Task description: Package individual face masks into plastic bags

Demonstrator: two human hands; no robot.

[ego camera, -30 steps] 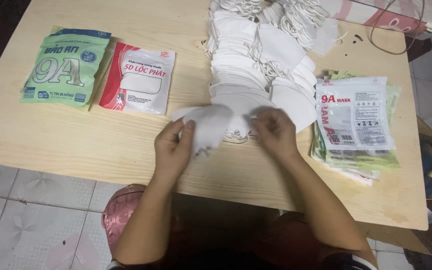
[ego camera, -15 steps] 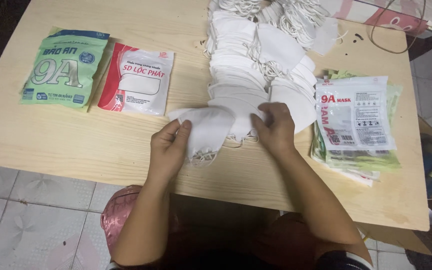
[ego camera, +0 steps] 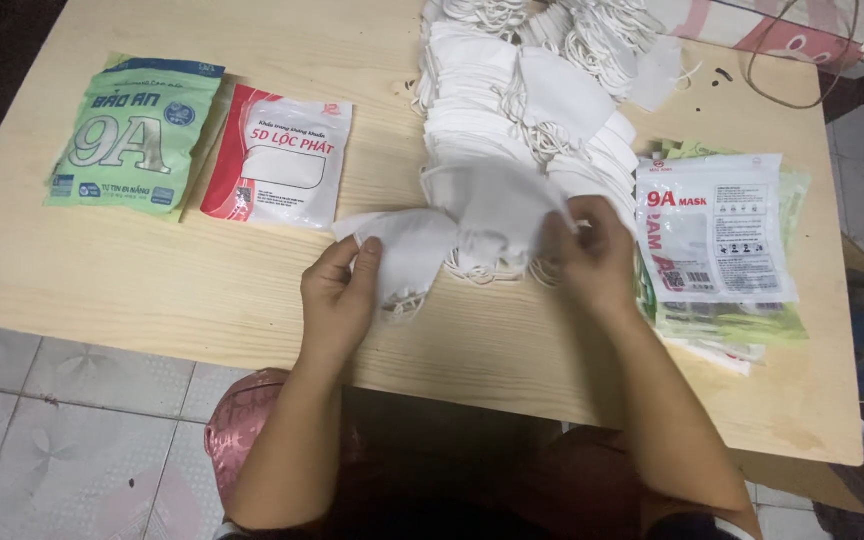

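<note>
Pinching with thumb and fingers [ego camera: 367,250], the left hand [ego camera: 340,300] grips the near edge of a white face mask [ego camera: 407,255] lying flat on the counter [ego camera: 152,290]. The right hand [ego camera: 597,255] has its fingers closed on another white mask [ego camera: 497,205], which it lifts off the near end of the long heap of masks [ego camera: 512,100]. A moment ago both hands sat closer together over one bundle near the counter's front edge; since then the right hand has slid up and to the right, the left has barely shifted, and the white material between them has spread wider. To my eye that means a mask is being peeled away from its neighbours, though I cannot tell for certain where one mask ends and the next begins, because the layers and ear loops overlap.

Loose ear loops trail under the held masks, just above the front edge of the counter. Beside the right hand lies a stack of printed clear bags [ego camera: 722,235], touching the heap's right side. Well apart to the left lie a red and white packet [ego camera: 277,160] and, just beside it, a green packet [ego camera: 137,135]; neither has moved. A pink stool [ego camera: 237,440] shows below the counter by the person's left arm.
</note>
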